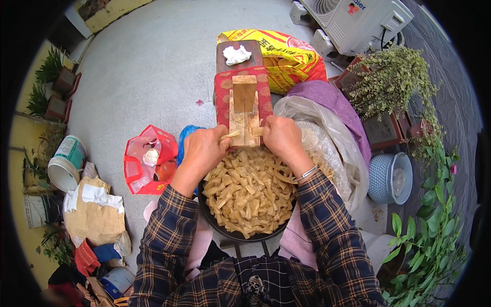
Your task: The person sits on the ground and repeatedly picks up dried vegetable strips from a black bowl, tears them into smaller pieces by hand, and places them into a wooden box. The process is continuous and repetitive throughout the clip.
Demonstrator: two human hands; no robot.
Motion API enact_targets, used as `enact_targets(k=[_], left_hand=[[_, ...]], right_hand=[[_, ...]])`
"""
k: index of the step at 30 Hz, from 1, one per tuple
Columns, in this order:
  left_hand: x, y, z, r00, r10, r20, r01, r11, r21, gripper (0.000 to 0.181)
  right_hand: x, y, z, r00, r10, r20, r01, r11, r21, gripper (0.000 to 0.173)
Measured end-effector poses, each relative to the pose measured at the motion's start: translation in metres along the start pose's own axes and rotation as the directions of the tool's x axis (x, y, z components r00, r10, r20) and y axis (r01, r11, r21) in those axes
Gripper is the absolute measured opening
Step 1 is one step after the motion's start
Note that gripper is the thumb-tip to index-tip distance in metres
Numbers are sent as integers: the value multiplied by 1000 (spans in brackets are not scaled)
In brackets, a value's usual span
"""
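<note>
My left hand pinches a pale, fibrous strip at the near end of a wooden board. Opposite it, my right hand grips a short, flat yellowish strip. Whether the two strips are one piece cannot be told. Upright on the board stands a wooden block, and a dark slit runs along the board before it. Red patterned cloth lies under the board on a dark wooden bench. Below my hands, a round black pan is heaped with short tan pieces.
Crumpled white tissue lies on the bench's far end. Behind is a yellow-red sack. A plastic-lined purple sack stands right, near a blue woven pot. Left are a red bag and a tipped bucket.
</note>
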State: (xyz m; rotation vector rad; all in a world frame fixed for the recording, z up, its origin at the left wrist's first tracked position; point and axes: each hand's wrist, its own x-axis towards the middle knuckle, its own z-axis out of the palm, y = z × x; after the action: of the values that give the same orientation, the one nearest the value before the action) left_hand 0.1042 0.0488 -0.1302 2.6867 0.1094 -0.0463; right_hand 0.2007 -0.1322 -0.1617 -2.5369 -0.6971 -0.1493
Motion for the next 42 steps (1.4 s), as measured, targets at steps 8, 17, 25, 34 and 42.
enact_targets(k=[8,17,25,34,42], left_hand=[[-39,34,24,991,-94,96,126,405,-905,42],[-31,19,-63,873,-327,-361,-460,-314,-831,37],[-43,38,-1,646,260,-718,-631,711,-310,44],[-38,35,-1,974,-143,-174,-38,657,-753,15],[-39,26,-1,800,243,-548,-482,805,-347,6]], right_hand=[[-44,-59,-18,775,-131,618,-628,-60,776,24],[-50,-76,-46,767,-349,538,-498,205,843,23],[-56,-82,-53,939,-343,-1,202,552,809,20],[-54,-60,-30,814,-135,565,-572,-14,820,23],[-43,-49,-40,583,-348,734,-791,-39,610,22]])
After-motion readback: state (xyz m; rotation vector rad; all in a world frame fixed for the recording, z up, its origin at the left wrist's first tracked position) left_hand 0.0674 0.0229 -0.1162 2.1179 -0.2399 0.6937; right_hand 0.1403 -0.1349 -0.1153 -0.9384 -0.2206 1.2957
